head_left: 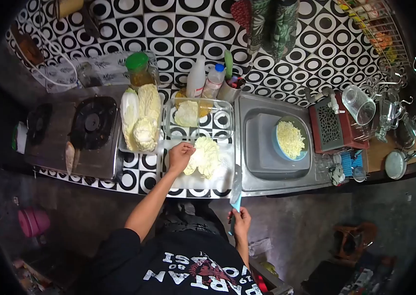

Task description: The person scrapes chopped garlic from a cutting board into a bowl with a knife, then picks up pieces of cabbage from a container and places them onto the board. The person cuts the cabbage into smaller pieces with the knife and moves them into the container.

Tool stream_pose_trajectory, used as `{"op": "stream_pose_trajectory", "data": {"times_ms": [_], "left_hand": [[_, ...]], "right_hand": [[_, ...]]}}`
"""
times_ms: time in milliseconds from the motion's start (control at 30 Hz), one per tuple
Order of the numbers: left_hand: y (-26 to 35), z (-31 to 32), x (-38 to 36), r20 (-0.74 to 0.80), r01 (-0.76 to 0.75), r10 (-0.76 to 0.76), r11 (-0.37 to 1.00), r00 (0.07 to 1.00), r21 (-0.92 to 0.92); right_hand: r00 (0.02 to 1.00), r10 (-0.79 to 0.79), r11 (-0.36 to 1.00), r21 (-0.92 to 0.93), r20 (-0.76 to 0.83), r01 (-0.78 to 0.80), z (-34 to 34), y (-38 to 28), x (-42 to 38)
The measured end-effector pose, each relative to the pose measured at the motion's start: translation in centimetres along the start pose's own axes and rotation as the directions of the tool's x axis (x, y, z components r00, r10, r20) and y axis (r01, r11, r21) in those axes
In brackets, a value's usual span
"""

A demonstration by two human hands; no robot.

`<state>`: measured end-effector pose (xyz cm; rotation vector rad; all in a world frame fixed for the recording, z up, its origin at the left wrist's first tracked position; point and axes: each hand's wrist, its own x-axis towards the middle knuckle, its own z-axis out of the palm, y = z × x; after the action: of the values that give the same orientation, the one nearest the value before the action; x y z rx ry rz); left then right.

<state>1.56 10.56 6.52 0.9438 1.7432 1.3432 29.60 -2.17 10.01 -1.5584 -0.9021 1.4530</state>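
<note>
Pale cabbage leaves lie spread on a see-through board on the counter. At their left edge is my left hand, its fingers pinched together at the leaf. My right hand is low at the counter's front edge, wrapped round the blue handle of a knife, whose blade points up between the board and the sink. Just behind the leaves, a clear glass dish holds a cabbage piece. Whole cabbages sit in a tray to the left.
A bowl of shredded cabbage stands in the sink on the right. The stove is at the far left. Bottles and a green-lidded jar line the wall. A dish rack with glassware is at the right.
</note>
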Motion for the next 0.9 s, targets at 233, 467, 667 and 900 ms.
{"op": "stream_pose_trajectory", "data": {"times_ms": [233, 467, 667, 900], "left_hand": [[-3.6, 0.8, -0.3, 0.045, -0.203, 0.198, 0.964, 0.979, 0.169], [-1.5, -0.8, -2.7, 0.142, -0.437, 0.435, 0.716, 0.889, 0.544], [-2.3, 0.8, -3.7, 0.072, -0.235, 0.282, 0.601, 0.957, 0.764], [-1.8, 0.2, -3.0, 0.086, -0.167, 0.151, 0.691, 0.985, 0.703]], "right_hand": [[0.998, 0.021, 0.992, -0.124, 0.066, -0.013, 0.9, 0.6, 0.1], [0.964, -0.193, 0.806, -0.531, 0.183, 0.262, 4.0, -1.1, 1.0], [0.918, -0.181, 0.569, -0.723, 0.354, 0.391, 6.9, -4.7, 3.3], [0.868, -0.027, 0.358, -0.806, 0.496, 0.471, 8.1, -7.8, 5.9]]}}
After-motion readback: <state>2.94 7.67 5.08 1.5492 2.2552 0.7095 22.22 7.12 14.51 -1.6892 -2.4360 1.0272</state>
